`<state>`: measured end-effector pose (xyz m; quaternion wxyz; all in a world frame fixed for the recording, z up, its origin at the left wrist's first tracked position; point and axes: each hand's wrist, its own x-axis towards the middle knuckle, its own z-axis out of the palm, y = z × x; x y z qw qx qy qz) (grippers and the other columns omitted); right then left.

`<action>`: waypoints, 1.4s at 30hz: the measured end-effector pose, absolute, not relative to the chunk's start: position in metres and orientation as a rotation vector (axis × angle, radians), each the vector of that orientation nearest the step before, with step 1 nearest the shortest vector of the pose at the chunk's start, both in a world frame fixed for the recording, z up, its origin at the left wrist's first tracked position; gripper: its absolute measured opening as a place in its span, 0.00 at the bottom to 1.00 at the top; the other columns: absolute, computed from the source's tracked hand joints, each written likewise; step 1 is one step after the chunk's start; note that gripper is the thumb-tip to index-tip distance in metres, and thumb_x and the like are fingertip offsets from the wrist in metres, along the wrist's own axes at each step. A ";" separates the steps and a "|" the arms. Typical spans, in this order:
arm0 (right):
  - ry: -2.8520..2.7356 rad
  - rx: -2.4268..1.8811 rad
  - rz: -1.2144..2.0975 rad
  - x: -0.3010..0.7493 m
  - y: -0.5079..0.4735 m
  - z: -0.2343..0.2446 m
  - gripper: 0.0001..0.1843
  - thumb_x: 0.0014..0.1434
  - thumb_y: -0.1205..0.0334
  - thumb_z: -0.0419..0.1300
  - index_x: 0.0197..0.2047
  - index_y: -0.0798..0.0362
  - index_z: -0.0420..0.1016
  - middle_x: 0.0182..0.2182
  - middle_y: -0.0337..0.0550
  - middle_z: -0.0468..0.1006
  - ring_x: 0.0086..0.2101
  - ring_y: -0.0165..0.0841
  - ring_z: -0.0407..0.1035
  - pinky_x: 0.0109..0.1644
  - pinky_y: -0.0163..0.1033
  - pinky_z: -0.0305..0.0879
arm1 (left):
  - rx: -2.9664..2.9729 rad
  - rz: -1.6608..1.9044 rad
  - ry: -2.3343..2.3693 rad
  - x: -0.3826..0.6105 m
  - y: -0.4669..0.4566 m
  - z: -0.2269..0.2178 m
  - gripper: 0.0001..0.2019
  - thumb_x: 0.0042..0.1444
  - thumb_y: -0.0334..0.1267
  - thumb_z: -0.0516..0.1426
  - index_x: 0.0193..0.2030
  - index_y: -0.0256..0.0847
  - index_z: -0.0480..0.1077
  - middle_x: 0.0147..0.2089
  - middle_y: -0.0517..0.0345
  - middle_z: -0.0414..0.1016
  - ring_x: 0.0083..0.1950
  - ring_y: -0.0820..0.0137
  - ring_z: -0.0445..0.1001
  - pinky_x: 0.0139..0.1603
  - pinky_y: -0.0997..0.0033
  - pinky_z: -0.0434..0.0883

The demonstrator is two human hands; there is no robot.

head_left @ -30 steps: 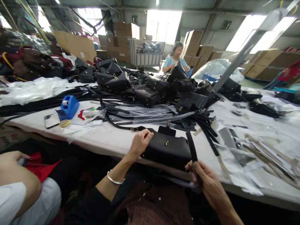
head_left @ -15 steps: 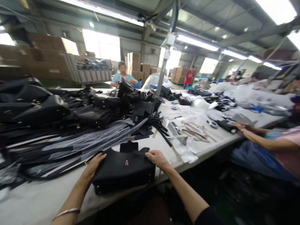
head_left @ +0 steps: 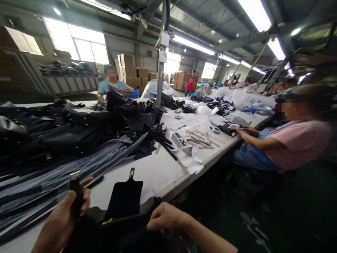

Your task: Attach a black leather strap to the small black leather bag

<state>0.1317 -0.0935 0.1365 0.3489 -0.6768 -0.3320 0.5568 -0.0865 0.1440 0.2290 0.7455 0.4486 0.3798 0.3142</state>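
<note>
A black handbag (head_left: 123,233) lies at the lower middle, over the table's near edge, its mouth showing a gold zipper (head_left: 107,221). Its flap tab (head_left: 125,198), tipped with a gold clasp, is folded back towards the table. My left hand (head_left: 63,214) is closed around a black strap end (head_left: 75,196) with a gold metal buckle at its tip, held up at the bag's left side. At the bag's right upper edge, my right hand (head_left: 167,218) has its fingers curled in and pressed on the bag; its fingertips are partly hidden.
Black straps (head_left: 105,158) in clear film lie across the table (head_left: 150,177), with a heap of black bags (head_left: 73,133) behind. A metal post (head_left: 159,80) rises mid-table. Right of it are paper strips (head_left: 198,137) and a tape roll (head_left: 216,130). A co-worker (head_left: 292,137) sits at right.
The handbag has come off the tabletop towards me and tilted, so its opening and zipper show. My left hand has shifted from its edge to a raised strap end. The view has turned right.
</note>
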 end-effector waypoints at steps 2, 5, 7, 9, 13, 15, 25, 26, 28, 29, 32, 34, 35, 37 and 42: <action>-0.867 -1.742 1.467 0.131 -0.099 0.135 0.13 0.46 0.53 0.69 0.30 0.54 0.79 0.15 0.31 0.67 0.15 0.21 0.56 0.18 0.28 0.51 | 1.087 0.632 0.810 -0.086 0.127 0.220 0.28 0.46 0.57 0.63 0.53 0.47 0.71 0.23 0.66 0.64 0.20 0.77 0.54 0.16 0.80 0.59; -0.888 -1.690 1.455 0.142 -0.104 0.147 0.11 0.49 0.56 0.65 0.27 0.56 0.76 0.16 0.32 0.70 0.15 0.21 0.57 0.18 0.27 0.50 | 1.222 0.579 0.900 -0.089 0.099 0.201 0.33 0.42 0.60 0.64 0.54 0.47 0.71 0.24 0.66 0.63 0.18 0.80 0.52 0.14 0.82 0.53; -0.912 -1.667 1.400 0.156 -0.105 0.167 0.10 0.51 0.57 0.63 0.26 0.56 0.74 0.17 0.33 0.72 0.15 0.20 0.56 0.18 0.27 0.49 | 1.280 0.571 0.948 -0.097 0.086 0.188 0.34 0.41 0.61 0.64 0.53 0.47 0.71 0.24 0.65 0.63 0.18 0.80 0.51 0.13 0.82 0.51; -0.928 -1.668 1.282 0.174 -0.106 0.195 0.11 0.52 0.57 0.62 0.26 0.57 0.73 0.17 0.34 0.71 0.15 0.19 0.54 0.18 0.27 0.47 | 1.298 0.572 0.985 -0.107 0.081 0.178 0.34 0.40 0.63 0.64 0.52 0.48 0.72 0.23 0.64 0.64 0.17 0.79 0.52 0.13 0.80 0.52; -0.868 -1.589 0.980 0.202 -0.104 0.265 0.18 0.54 0.48 0.61 0.31 0.57 0.73 0.16 0.32 0.69 0.14 0.18 0.48 0.17 0.29 0.39 | 1.304 0.669 0.974 -0.121 0.090 0.173 0.36 0.41 0.66 0.62 0.54 0.48 0.71 0.21 0.65 0.63 0.16 0.79 0.50 0.12 0.79 0.50; -0.848 -1.506 0.903 0.203 -0.098 0.290 0.22 0.53 0.43 0.62 0.35 0.56 0.72 0.16 0.31 0.69 0.13 0.18 0.47 0.17 0.30 0.37 | 1.300 0.711 0.975 -0.123 0.095 0.178 0.36 0.40 0.64 0.63 0.54 0.46 0.71 0.23 0.65 0.64 0.17 0.78 0.51 0.13 0.78 0.50; -1.029 -1.531 1.392 0.107 -0.050 0.220 0.24 0.55 0.40 0.61 0.31 0.56 0.69 0.24 0.39 0.74 0.17 0.20 0.56 0.21 0.29 0.47 | 1.318 0.833 0.746 -0.125 0.102 0.175 0.28 0.54 0.52 0.59 0.55 0.33 0.68 0.33 0.56 0.71 0.33 0.71 0.68 0.34 0.72 0.64; -1.037 -1.544 1.434 0.100 -0.047 0.211 0.25 0.55 0.39 0.60 0.31 0.56 0.70 0.23 0.38 0.74 0.17 0.20 0.54 0.20 0.29 0.45 | 1.298 0.849 0.723 -0.127 0.101 0.172 0.27 0.55 0.51 0.59 0.55 0.33 0.68 0.34 0.55 0.71 0.34 0.71 0.68 0.34 0.72 0.64; -1.036 -1.556 1.500 0.092 -0.042 0.201 0.25 0.54 0.39 0.60 0.33 0.56 0.71 0.23 0.38 0.73 0.17 0.20 0.53 0.20 0.29 0.43 | 1.248 0.889 0.672 -0.131 0.098 0.169 0.27 0.56 0.50 0.59 0.56 0.33 0.66 0.36 0.53 0.72 0.36 0.70 0.69 0.35 0.72 0.64; -1.023 -1.558 1.514 0.090 -0.040 0.199 0.25 0.54 0.39 0.61 0.34 0.56 0.72 0.23 0.38 0.73 0.17 0.20 0.53 0.20 0.29 0.43 | 1.224 0.903 0.641 -0.133 0.096 0.169 0.26 0.57 0.49 0.59 0.57 0.33 0.66 0.37 0.53 0.72 0.36 0.70 0.69 0.36 0.71 0.64; -0.950 -1.552 1.516 0.093 -0.031 0.201 0.24 0.53 0.41 0.63 0.37 0.56 0.74 0.23 0.38 0.72 0.17 0.20 0.52 0.21 0.29 0.43 | 1.163 0.878 0.545 -0.136 0.093 0.171 0.24 0.59 0.47 0.57 0.58 0.33 0.64 0.38 0.52 0.72 0.35 0.72 0.68 0.35 0.72 0.62; -0.906 -1.532 1.515 0.096 -0.026 0.203 0.23 0.54 0.43 0.64 0.39 0.56 0.74 0.23 0.37 0.72 0.17 0.19 0.51 0.21 0.29 0.42 | 1.135 0.825 0.487 -0.137 0.090 0.172 0.23 0.61 0.46 0.56 0.58 0.35 0.64 0.38 0.53 0.71 0.31 0.75 0.65 0.31 0.75 0.59; -0.892 -1.523 1.521 0.097 -0.024 0.204 0.23 0.54 0.43 0.64 0.39 0.56 0.74 0.23 0.37 0.72 0.17 0.19 0.51 0.21 0.29 0.42 | 1.126 0.801 0.462 -0.136 0.089 0.172 0.23 0.61 0.46 0.56 0.58 0.35 0.64 0.38 0.54 0.70 0.29 0.77 0.63 0.29 0.75 0.57; -0.879 -1.511 1.540 0.097 -0.019 0.205 0.23 0.54 0.44 0.64 0.40 0.56 0.74 0.22 0.37 0.72 0.17 0.19 0.51 0.21 0.29 0.41 | 1.115 0.762 0.419 -0.134 0.084 0.172 0.23 0.61 0.46 0.56 0.59 0.37 0.64 0.38 0.54 0.70 0.28 0.78 0.59 0.27 0.75 0.55; -0.877 -1.460 1.624 0.089 -0.006 0.201 0.23 0.53 0.43 0.64 0.39 0.57 0.72 0.21 0.35 0.71 0.15 0.18 0.48 0.19 0.29 0.39 | 1.062 0.702 0.383 -0.126 0.072 0.169 0.23 0.61 0.46 0.55 0.60 0.39 0.63 0.37 0.55 0.69 0.27 0.78 0.58 0.27 0.75 0.54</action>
